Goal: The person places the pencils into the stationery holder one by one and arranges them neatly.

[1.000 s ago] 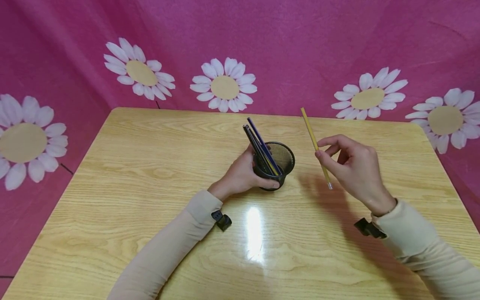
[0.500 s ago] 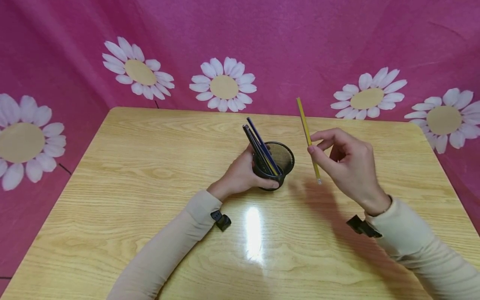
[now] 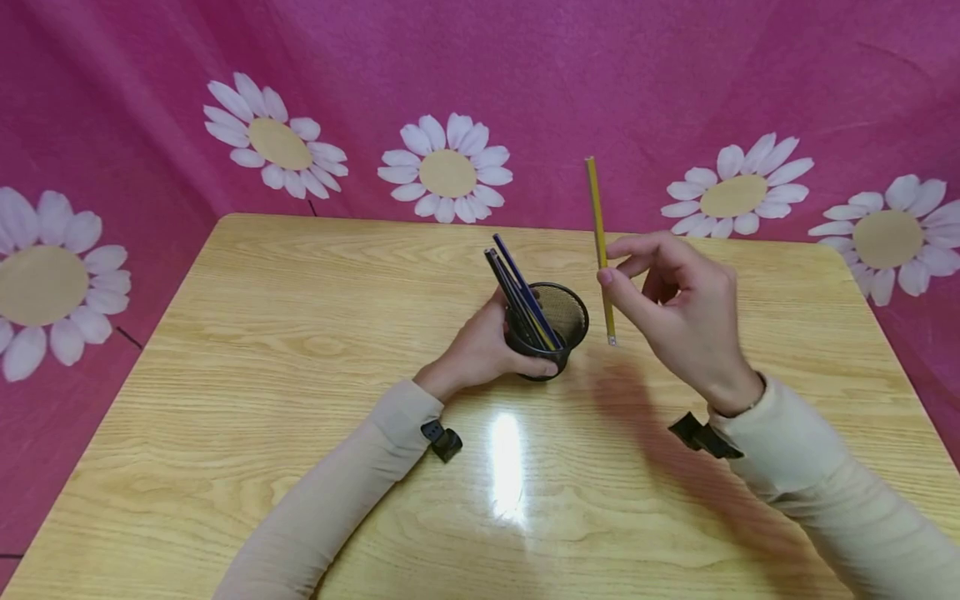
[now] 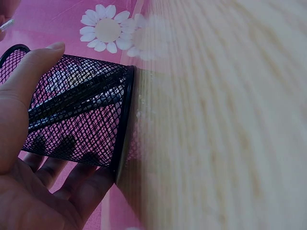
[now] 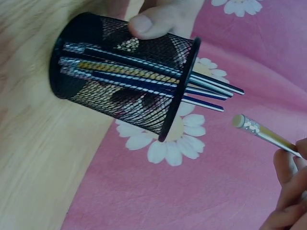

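A black mesh pencil cup [image 3: 567, 310] stands on the table with several dark and blue pencils [image 3: 517, 287] leaning left inside it. My left hand [image 3: 483, 346] grips the cup's side, thumb in front and fingers behind, as the left wrist view of the cup [image 4: 81, 100] also shows. Just right of the cup, my right hand [image 3: 678, 308] pinches a yellow pencil [image 3: 597, 208] between thumb and index finger. That pencil is nearly upright, its eraser end down, above the table and apart from the cup. In the right wrist view the eraser end [image 5: 244, 123] points towards the cup's mouth.
The wooden table [image 3: 285, 333] spreads out around both hands, with a bright light reflection in front of the cup. Behind it hangs a pink cloth [image 3: 570, 100] with white daisies. A black wrist camera [image 3: 442, 440] sits on the left sleeve, another [image 3: 705, 436] on the right.
My right hand has moved left and up with the yellow pencil, which now stands closer to upright and nearer the cup. The left hand and cup have stayed in place.
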`<state>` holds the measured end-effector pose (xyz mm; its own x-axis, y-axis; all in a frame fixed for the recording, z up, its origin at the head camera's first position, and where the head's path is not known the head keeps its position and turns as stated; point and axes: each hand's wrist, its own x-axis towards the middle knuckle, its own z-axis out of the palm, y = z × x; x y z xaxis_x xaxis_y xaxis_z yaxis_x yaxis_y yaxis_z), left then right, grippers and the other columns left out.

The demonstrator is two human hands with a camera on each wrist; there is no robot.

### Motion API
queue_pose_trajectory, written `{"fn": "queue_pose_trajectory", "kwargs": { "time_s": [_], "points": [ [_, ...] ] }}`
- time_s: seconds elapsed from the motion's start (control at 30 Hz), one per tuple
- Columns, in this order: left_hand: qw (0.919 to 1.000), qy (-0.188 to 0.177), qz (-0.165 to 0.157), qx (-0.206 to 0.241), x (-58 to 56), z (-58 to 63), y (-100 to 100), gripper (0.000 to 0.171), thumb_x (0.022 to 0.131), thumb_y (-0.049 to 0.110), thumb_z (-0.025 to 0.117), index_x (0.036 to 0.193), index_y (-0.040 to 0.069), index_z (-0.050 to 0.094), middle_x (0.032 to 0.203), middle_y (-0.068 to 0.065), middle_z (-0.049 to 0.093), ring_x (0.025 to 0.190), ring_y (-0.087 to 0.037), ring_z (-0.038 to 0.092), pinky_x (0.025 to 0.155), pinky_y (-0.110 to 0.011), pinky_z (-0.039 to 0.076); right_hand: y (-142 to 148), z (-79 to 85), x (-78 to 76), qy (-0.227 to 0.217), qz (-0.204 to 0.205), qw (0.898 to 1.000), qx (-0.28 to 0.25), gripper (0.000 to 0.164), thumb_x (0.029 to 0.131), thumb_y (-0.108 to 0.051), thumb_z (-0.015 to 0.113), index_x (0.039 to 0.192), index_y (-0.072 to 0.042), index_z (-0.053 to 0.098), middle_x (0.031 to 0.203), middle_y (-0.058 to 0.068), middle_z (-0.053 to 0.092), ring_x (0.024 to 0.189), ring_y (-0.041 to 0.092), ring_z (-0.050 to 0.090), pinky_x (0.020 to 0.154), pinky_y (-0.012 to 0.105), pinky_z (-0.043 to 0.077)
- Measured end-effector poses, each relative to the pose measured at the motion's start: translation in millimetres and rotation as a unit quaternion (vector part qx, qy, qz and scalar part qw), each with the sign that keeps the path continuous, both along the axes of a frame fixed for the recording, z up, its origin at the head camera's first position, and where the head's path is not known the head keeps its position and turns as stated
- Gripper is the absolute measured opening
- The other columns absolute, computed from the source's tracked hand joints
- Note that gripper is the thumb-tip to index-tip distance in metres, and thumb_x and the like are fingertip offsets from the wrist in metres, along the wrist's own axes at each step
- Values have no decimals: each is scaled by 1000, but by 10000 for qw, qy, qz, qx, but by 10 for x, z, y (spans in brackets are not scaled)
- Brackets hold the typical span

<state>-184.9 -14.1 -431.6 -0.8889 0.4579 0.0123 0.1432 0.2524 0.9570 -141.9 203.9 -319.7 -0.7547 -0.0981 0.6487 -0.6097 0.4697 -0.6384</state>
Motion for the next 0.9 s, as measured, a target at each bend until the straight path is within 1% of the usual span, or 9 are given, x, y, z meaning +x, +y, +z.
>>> {"fn": "queue_pose_trajectory", "kwargs": {
  "time_s": [0.1, 0.23, 0.33, 0.47, 0.57, 0.67, 0.77, 0.9],
  "points": [
    [10000, 5, 6, -2, 1, -3, 1, 101, 65, 18, 100, 149, 13, 43, 142, -4, 59, 123, -16, 61, 111, -34, 44, -43, 17, -30, 32, 41, 9999, -113, 20, 83, 8, 76, 102, 0, 75, 76, -8, 69, 49, 4, 38, 47, 17, 29],
    [10000, 30, 17, 18, -4, -17, 9, 101, 65, 18, 100, 148, 13, 42, 143, -3, 58, 123, -16, 61, 111, -33, 44, -88, 17, -87, 107, 132, 9994, -303, 19, 84, 7, 76, 102, 0, 75, 77, -10, 69, 48, 5, 38, 46, 18, 28],
    [10000, 40, 6, 53, -9, -27, 15, 101, 65, 17, 100, 148, 14, 42, 145, -3, 57, 122, -17, 62, 110, -32, 45, -127, 4, -124, 145, 206, 9989, -402, 19, 84, 6, 76, 102, 0, 75, 77, -8, 69, 47, 5, 38, 45, 17, 28],
    [9999, 70, -15, 72, -13, -28, 13, 101, 65, 17, 100, 148, 15, 43, 143, -3, 58, 122, -16, 62, 110, -31, 45, -180, -26, -162, 144, 220, 9989, -399, 19, 85, 6, 76, 103, 0, 75, 77, -5, 70, 47, 5, 39, 44, 17, 28],
    [9999, 114, -22, 57, -16, -25, 6, 100, 65, 17, 100, 148, 14, 43, 141, -6, 59, 123, -15, 60, 111, -32, 44, -197, -52, -193, 86, 261, 9992, -295, 17, 87, 2, 76, 104, -1, 75, 78, -3, 71, 46, 5, 40, 43, 18, 29],
    [9999, 148, -39, 67, -18, -29, 5, 101, 65, 17, 100, 148, 12, 43, 139, -8, 61, 123, -15, 60, 111, -33, 43, -211, -84, -217, -38, 270, 9994, -201, 17, 89, -3, 77, 106, -4, 76, 78, -1, 72, 46, 6, 40, 43, 18, 29],
    [9998, 157, -31, 76, -17, -35, 8, 100, 65, 17, 100, 147, 14, 43, 137, -5, 62, 121, -14, 61, 110, -31, 44, -226, -120, -231, -149, 210, 9996, -65, 16, 89, -5, 78, 105, -5, 76, 78, 1, 73, 46, 7, 40, 43, 18, 30],
    [9998, 124, -60, 141, -13, -36, 7, 101, 65, 16, 100, 148, 14, 41, 133, -4, 63, 116, -13, 64, 107, -31, 47, -233, -178, -244, -218, 100, 9994, 235, 15, 90, -9, 78, 104, -7, 76, 78, -1, 73, 47, 7, 41, 44, 18, 30]
  ]
}}
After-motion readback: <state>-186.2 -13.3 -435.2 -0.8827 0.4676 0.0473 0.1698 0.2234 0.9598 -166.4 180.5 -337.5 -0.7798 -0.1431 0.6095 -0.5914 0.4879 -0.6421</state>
